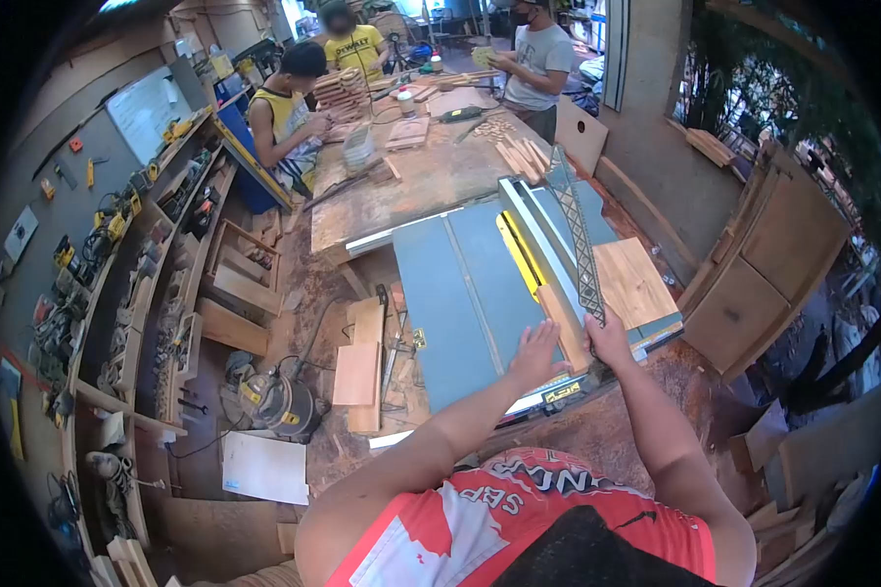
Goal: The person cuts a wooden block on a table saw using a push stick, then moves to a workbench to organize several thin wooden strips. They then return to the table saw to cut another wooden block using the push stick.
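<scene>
A table saw with a grey top stands in front of me. A narrow wood strip lies along its metal fence, beside the yellow blade insert. My left hand rests at the strip's left side with its fingers spread. At the right side of the strip's near end, my right hand is closed round the near end of a long lattice-patterned piece, which extends forward over the fence. A wide wood board lies right of the fence.
Behind the saw, a worktable bears wood pieces and tools. Three people stand around it. Tool shelves line the left wall. A shop vacuum and boards are left of the saw; a wooden cabinet is at the right.
</scene>
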{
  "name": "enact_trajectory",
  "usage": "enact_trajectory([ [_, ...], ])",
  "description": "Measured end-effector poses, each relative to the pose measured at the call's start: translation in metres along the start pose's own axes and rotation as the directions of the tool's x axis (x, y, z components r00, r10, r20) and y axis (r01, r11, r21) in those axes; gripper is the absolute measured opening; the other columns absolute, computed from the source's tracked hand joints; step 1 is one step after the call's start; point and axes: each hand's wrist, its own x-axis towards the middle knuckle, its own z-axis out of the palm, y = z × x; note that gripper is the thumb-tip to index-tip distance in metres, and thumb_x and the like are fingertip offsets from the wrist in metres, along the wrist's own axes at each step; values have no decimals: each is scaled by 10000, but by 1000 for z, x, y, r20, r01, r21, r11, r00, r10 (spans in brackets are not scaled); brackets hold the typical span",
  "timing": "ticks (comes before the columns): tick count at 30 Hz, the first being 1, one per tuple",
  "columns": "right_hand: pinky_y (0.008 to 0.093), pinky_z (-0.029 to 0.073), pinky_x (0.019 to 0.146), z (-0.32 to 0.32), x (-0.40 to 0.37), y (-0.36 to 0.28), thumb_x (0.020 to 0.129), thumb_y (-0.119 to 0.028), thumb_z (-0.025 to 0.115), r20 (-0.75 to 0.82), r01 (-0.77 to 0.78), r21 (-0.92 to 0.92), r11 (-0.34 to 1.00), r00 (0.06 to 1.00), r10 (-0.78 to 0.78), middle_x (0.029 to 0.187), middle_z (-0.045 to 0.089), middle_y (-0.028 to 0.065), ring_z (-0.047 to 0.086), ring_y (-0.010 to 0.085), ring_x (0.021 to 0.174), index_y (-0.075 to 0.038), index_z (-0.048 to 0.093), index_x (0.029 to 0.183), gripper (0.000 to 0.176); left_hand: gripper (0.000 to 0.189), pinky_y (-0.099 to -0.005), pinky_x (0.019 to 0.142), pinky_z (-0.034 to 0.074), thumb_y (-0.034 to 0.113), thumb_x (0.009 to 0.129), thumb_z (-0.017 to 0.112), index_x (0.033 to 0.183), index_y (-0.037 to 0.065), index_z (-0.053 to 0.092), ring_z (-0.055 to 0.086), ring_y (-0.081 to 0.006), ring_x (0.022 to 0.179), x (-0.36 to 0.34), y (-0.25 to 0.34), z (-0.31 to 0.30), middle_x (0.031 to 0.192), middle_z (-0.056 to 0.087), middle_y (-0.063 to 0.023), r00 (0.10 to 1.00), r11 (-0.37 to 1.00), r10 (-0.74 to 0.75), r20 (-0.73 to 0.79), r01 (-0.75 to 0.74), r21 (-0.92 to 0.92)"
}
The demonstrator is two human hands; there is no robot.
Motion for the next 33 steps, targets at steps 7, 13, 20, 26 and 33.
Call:
enact_trajectory([
  [7,283,469,471,-1,5,8,977,-192,586,73,35,65,997,997,-40,680,585,40,567,115,505,-13,549,1030,191,911,-519,1194,173,506,857,668,1502,-13,287,260,-326,1475,-3,-1,0,1545,332,-229,999,1000,4,-38,-4,-5],
  [13,282,465,462,-2,4,9,969,-212,598,49,28,-13,1000,998,-27,667,593,47,575,121,484,-5,557,1066,233,903,-515,1193,181,483,849,687,1498,-11,299,275,-330,1469,-2,-2,1,1538,346,-225,999,1000,28,-38,-28,-7],
  [20,324,467,484,-2,7,17,966,-242,605,-38,136,-168,976,989,-144,622,597,64,586,147,498,1,568,1007,249,925,-529,1181,205,489,816,723,1479,-12,317,325,-348,1440,-3,-5,10,1516,375,-223,994,999,-2,-106,-4,-55],
  [26,310,460,480,-1,-1,-2,972,-239,599,-14,35,-76,997,999,-36,607,594,55,580,139,493,2,554,996,247,927,-535,1162,242,500,778,756,1452,-8,372,339,-365,1425,0,4,-4,1492,398,-236,993,999,-2,-114,-2,-36],
  [33,296,461,485,-2,1,-1,973,-249,601,-15,22,-50,999,1000,-23,616,594,49,580,123,494,8,560,1008,262,899,-536,1164,220,482,766,774,1434,-3,416,325,-383,1424,5,-5,9,1505,389,-221,996,999,-29,-90,27,-21],
])
